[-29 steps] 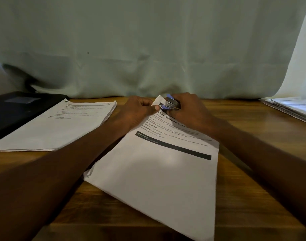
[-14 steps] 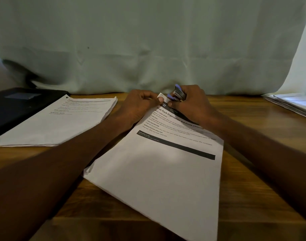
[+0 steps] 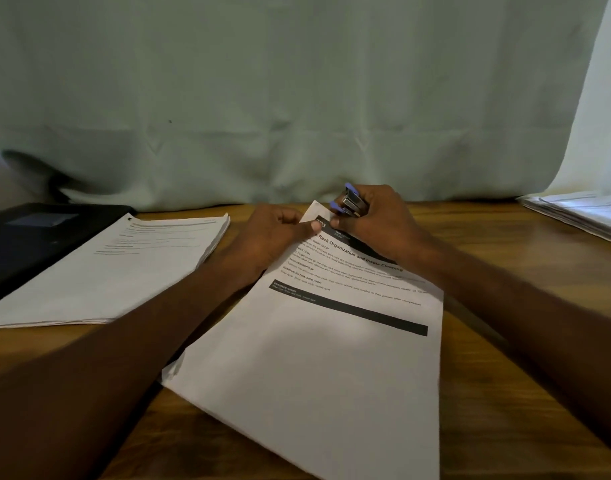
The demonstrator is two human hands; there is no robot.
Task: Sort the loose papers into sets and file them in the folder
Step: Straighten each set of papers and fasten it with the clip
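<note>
Up top, left hand (image 3: 274, 233) pinches paper set (image 3: 332, 341) corner; right hand (image 3: 377, 220) grips stapler (image 3: 351, 202).

Counting up: three lots of paper on my bench (image 3: 505, 278) — one set (image 3: 318, 368) right in front of me, one stack (image 3: 106, 271) to my left, one pile (image 3: 581, 213) far right. One black folder (image 3: 27, 244) far left, one stapler (image 3: 352, 204). Two hands, left (image 3: 273, 237) and right (image 3: 380, 223).

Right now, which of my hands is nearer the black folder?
Left. Your left hand pinches the paper set's top corner, on the side toward the black folder; your right hand, holding the stapler, is farther away.
</note>
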